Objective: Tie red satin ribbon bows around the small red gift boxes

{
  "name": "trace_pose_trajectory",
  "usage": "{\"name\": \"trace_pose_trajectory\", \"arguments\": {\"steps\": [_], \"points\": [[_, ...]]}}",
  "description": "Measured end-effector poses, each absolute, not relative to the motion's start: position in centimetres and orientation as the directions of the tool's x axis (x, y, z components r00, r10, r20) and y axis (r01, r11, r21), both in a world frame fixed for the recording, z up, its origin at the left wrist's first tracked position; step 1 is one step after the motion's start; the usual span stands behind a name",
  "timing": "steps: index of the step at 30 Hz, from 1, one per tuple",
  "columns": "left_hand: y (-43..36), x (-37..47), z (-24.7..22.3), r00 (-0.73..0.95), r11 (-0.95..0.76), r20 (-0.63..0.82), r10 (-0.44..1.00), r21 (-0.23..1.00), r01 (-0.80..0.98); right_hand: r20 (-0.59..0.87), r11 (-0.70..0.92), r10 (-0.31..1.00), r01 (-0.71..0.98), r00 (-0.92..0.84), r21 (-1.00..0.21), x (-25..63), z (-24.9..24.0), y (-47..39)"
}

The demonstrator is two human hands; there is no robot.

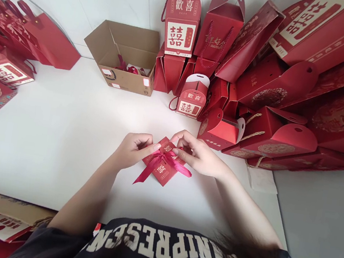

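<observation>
A small red gift box (pixel 165 175) with printed characters is held just above the white table, in front of my chest. A magenta ribbon (pixel 146 170) is tied in a bow across its top, with its loose ends spreading left and right. My left hand (pixel 135 149) pinches the ribbon at the box's upper left, thumb on top. On the right side my right hand (pixel 196 153) has its thumb and fingers closed on the bow and the box's edge. Some fingertips are hidden behind the box.
An open cardboard box (pixel 127 80) with ribbon scraps stands at the back of the white table (pixel 60 138). Many red gift boxes (pixel 180 27) are stacked at the back right. More red bags (pixel 51 42) stand at the left; a carton (pixel 8 207) sits at the lower left.
</observation>
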State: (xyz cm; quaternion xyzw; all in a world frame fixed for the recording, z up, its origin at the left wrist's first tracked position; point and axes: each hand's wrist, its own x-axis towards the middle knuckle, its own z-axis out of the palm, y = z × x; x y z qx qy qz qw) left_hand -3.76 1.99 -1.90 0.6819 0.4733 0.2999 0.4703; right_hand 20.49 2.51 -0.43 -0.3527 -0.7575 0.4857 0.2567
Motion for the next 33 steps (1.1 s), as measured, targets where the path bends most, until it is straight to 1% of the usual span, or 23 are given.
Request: {"name": "trace_pose_trajectory", "arguments": {"steps": [3, 9, 17, 20, 22, 25, 28, 30, 33], "points": [[2.0, -3.8, -1.8, 0.351, -0.088, -0.061, 0.934, 0.915, 0.394, 0.057, 0.317, 0.763, 0.297, -0.644, -0.901, 20.6, -0.5, 2.6], [1.9, -3.8, -1.6, 0.372, -0.082, -0.091, 0.924, 0.902, 0.424, 0.050, 0.292, 0.722, 0.239, -0.690, -0.926, 20.7, -0.9, 2.6], [1.8, -3.8, -1.4, 0.378, -0.101, -0.082, 0.922, 0.892, 0.440, 0.053, 0.284, 0.726, 0.229, -0.685, -0.931, 20.7, -1.2, 2.7], [1.9, -3.9, -1.5, 0.364, -0.090, -0.080, 0.928, 0.899, 0.429, 0.065, 0.305, 0.753, 0.261, -0.655, -0.916, 20.8, -1.3, 2.9], [2.0, -4.0, -1.6, 0.333, -0.054, -0.092, 0.938, 0.913, 0.405, 0.092, 0.344, 0.787, 0.309, -0.611, -0.887, 21.0, -1.2, 3.0], [2.4, -4.4, -1.5, 0.345, 0.022, -0.146, 0.927, 0.940, 0.341, 0.190, 0.474, 0.799, 0.401, -0.571, -0.784, 21.5, -0.4, 3.0], [2.6, -4.6, -1.4, 0.433, 0.048, -0.183, 0.883, 0.952, 0.303, 0.304, 0.657, 0.718, 0.463, -0.627, -0.595, 21.5, 0.9, 2.3], [2.7, -4.7, -1.4, 0.481, 0.044, -0.186, 0.857, 0.956, 0.291, 0.294, 0.733, 0.661, 0.509, -0.691, -0.451, 21.1, 1.4, 1.7], [2.8, -4.6, -1.5, 0.508, 0.054, -0.188, 0.841, 0.962, 0.268, 0.240, 0.778, 0.625, 0.572, -0.742, -0.259, 20.4, 1.5, 1.0]]}}
